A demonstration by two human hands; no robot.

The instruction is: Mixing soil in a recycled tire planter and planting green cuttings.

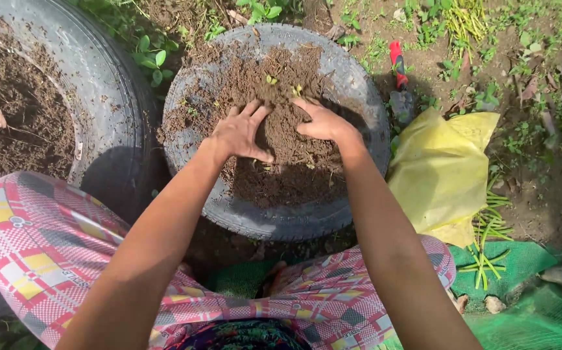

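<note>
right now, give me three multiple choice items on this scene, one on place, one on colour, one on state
1. Where is the yellow bag?
A. right of the small tyre
B. inside the big tyre
C. on the person's lap

2. What colour is the trowel handle?
A. blue
B. red
C. white

3. How are the hands?
A. both closed around the trowel
B. folded on the lap
C. open, pressed on the soil

Answers: 1 A, it lies beside that tyre's right rim. 2 B, the handle shows red. 3 C, left hand and right hand lie with fingers spread on the soil.
</note>
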